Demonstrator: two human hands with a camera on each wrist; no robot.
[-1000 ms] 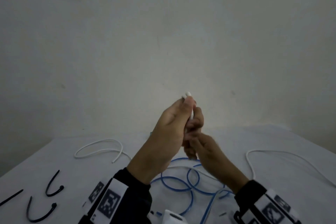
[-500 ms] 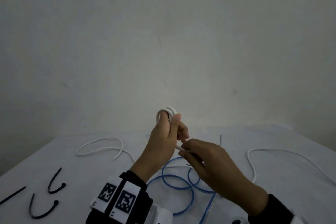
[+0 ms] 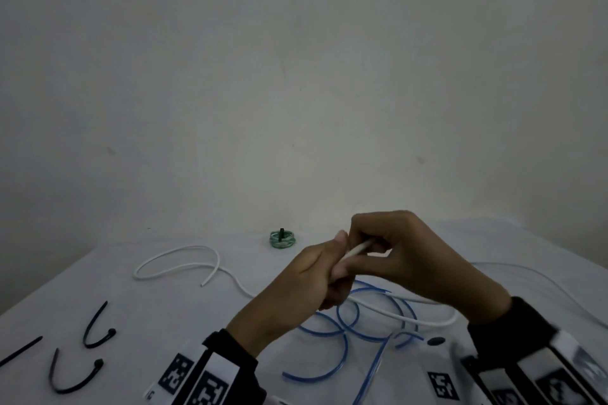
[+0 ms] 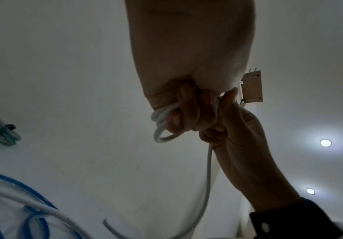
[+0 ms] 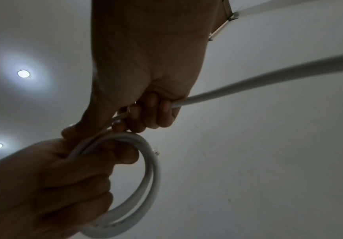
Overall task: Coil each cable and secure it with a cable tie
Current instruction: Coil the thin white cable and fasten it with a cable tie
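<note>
My left hand [image 3: 312,276] grips a small coil of white cable [image 4: 161,122] above the table; the coil's loops [image 5: 148,163] hang from its curled fingers. My right hand [image 3: 398,246] sits just above and to the right, fingers curled round the same white cable [image 3: 357,248] where it leaves the coil. The free length [image 5: 258,84] runs off past the right hand. The cable's tail [image 3: 404,312] trails down over the table. A loose blue cable [image 3: 345,335] lies in loops under both hands.
A green coil bound with a black tie [image 3: 282,239] stands at the table's far edge by the wall. Another loose white cable [image 3: 184,256] lies at the left. Three black cable ties [image 3: 95,329] lie at the near left. The table is covered in white cloth [image 3: 164,322].
Both hands have come lower. My right hand moved from below the left hand to above it, carrying the cable round. The coil that stood above the left fingers is now hidden in the head view.
</note>
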